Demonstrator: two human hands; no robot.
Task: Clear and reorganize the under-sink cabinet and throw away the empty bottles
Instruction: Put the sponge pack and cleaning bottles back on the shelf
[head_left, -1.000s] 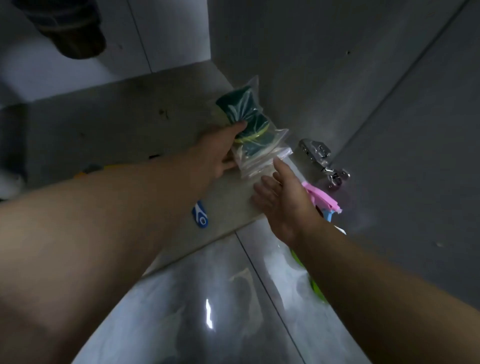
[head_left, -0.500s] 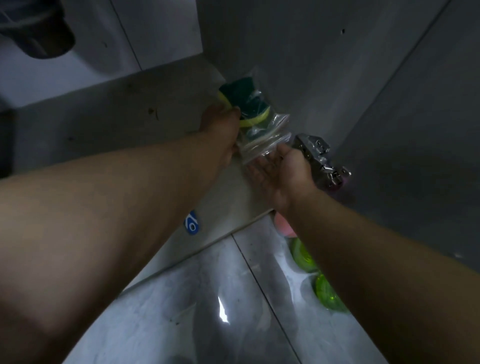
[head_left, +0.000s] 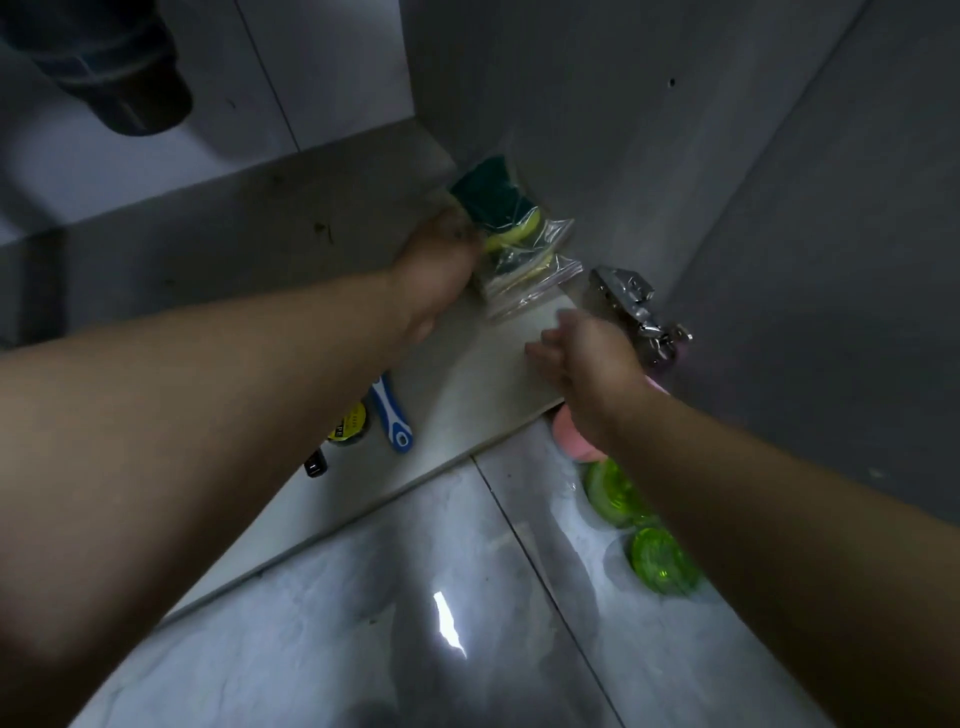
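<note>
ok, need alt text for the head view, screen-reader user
A person's left hand presses clear bags of green-and-yellow sponges into the back right corner of a cabinet floor, while the open right hand hovers beside a metal hinge. Green round objects lie on the glossy tiled floor.

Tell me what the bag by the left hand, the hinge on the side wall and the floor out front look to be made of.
Bag: thin clear plastic film, going by its crinkles and glints; green and yellow sponges show through it. Hinge: bright metal, likely plated steel, with sharp mirror-like highlights. Floor: glossy tile, probably glazed ceramic, given the grout lines and the lamp's reflection.
</note>
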